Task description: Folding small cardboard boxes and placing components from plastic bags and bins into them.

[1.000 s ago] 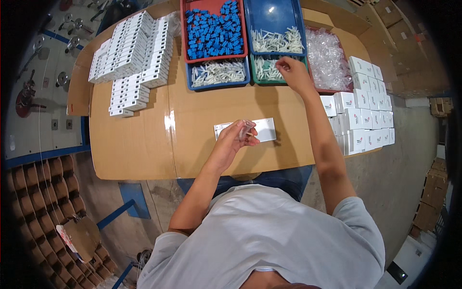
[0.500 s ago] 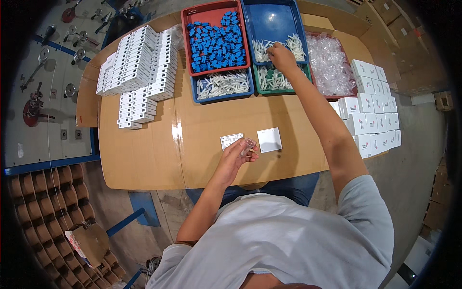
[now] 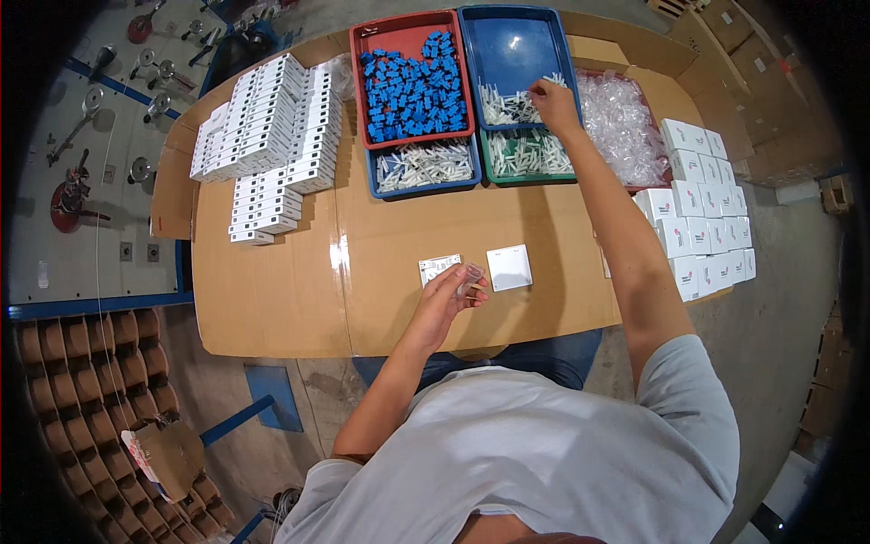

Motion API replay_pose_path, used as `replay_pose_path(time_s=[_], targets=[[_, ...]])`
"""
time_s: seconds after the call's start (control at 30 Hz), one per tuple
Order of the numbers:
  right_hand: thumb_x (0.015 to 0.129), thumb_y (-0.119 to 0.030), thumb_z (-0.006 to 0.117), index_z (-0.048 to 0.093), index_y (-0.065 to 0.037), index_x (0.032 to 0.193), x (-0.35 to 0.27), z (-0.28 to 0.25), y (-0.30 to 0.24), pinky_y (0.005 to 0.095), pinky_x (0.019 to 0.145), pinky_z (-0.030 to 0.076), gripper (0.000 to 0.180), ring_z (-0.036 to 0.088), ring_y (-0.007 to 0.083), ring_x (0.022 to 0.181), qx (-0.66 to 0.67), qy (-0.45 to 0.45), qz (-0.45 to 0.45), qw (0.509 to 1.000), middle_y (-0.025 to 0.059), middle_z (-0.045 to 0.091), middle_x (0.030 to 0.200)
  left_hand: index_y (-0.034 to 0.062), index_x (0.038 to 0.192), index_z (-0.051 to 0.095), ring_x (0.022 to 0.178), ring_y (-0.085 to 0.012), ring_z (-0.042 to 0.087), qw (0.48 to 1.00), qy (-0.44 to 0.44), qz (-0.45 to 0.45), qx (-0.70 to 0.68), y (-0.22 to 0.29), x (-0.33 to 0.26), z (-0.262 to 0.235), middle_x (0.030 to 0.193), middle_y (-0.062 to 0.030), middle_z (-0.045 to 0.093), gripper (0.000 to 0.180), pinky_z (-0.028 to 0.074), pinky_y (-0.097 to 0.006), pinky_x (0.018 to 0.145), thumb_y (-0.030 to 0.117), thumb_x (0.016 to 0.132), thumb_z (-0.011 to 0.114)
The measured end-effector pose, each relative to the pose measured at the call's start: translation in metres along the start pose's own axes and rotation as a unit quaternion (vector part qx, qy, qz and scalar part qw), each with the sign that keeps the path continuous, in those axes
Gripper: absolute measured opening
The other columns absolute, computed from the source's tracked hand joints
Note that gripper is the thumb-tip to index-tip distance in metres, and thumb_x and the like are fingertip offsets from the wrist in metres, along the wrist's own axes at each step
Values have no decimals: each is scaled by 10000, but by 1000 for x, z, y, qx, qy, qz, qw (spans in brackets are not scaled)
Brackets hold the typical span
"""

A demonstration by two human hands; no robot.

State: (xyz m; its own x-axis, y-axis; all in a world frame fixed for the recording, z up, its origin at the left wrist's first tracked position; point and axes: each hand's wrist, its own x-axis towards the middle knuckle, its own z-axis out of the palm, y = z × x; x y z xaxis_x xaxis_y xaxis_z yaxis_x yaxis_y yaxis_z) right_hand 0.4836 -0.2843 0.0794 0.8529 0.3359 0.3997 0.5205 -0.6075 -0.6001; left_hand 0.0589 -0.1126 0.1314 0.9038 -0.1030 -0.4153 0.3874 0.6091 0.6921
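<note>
My left hand (image 3: 446,299) is closed round a small clear plastic container (image 3: 470,276) above the near middle of the table. A white printed sheet or card (image 3: 435,267) lies partly hidden behind that hand, and a flat white square box (image 3: 509,267) lies to its right. My right arm reaches far forward, with my right hand (image 3: 555,104) over the front part of the upper blue tray (image 3: 517,45). Its fingers are pinched together among slim white plastic pieces (image 3: 507,107); whatever is between them is too small to make out.
A red tray (image 3: 367,36) of blue plastic parts stands left of the blue tray. Lower blue (image 3: 381,190) and green (image 3: 530,179) trays hold white pieces. Clear plastic parts (image 3: 621,127) fill another tray at right. White boxes are stacked left (image 3: 263,136) and right (image 3: 698,231).
My right hand has shifted slightly right within the blue tray, its fingers still pinched. My left hand still holds the clear container. The whole view has shifted a little.
</note>
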Motion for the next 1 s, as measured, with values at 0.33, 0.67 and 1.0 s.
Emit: replay_pose_path(time_s=[0.33, 0.67, 1.0], targets=[[955, -240, 697, 755, -30, 1080, 3, -18, -10, 344, 693, 554, 251, 751, 224, 806, -115, 35, 66, 991, 156, 760, 894, 12, 1220, 643, 932, -197, 664, 1000, -17, 21, 4, 2, -5, 8, 1060, -90, 669, 415, 531, -337, 871, 371, 1090, 481], [918, -238, 772, 765, -59, 1093, -44, -46, -30, 260, 629, 513, 250, 635, 90, 728, 320, -73, 211, 921, -6, 723, 913, -19, 1239, 638, 1006, -218, 691, 981, 104, 124, 111, -3, -3, 8, 1121, -138, 715, 516, 542, -349, 892, 418, 1111, 394], [993, -156, 680, 744, -3, 1134, -179, -74, -143, 234, 627, 473, 217, 565, 65, 682, 436, -179, 218, 855, 45, 735, 971, -18, 1296, 610, 1007, -243, 713, 992, 10, 122, -42, 30, 5, 7, 1109, -160, 725, 561, 543, -362, 907, 446, 1114, 354]])
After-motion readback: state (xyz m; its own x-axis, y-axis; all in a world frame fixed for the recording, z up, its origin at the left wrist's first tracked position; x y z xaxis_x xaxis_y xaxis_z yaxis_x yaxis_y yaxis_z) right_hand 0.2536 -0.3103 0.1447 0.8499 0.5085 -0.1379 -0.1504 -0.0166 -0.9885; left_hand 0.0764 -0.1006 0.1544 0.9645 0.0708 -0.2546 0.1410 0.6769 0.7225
